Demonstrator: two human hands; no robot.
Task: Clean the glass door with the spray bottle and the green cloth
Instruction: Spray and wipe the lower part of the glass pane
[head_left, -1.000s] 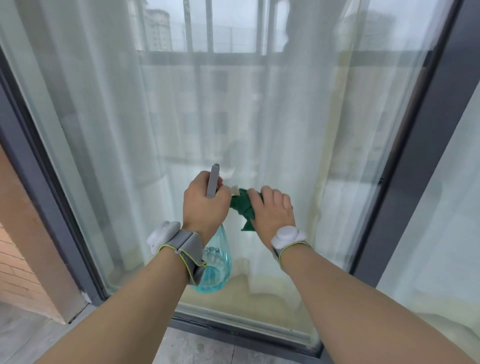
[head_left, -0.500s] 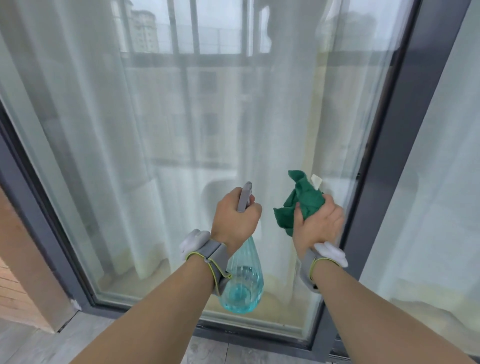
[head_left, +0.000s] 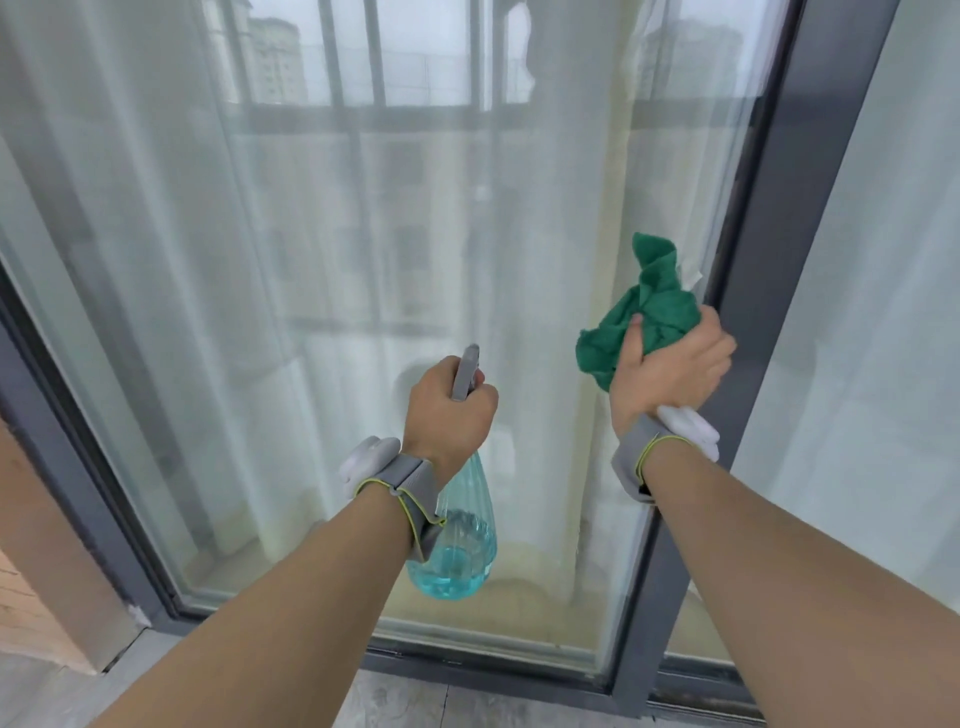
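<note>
Green cloth (head_left: 647, 317), soft and bunched, sits clenched in the right hand (head_left: 670, 369) beside the glass door (head_left: 311, 291), while the left hand (head_left: 447, 415) grasps the light, part-filled spray bottle (head_left: 457, 551) at its neck.

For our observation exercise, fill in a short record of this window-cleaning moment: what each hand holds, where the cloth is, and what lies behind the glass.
left hand: grips the spray bottle, part full of blue liquid
right hand: grips the bunched green cloth
cloth position: near the right edge of the glass door, by the dark frame
behind glass: white curtain
</note>
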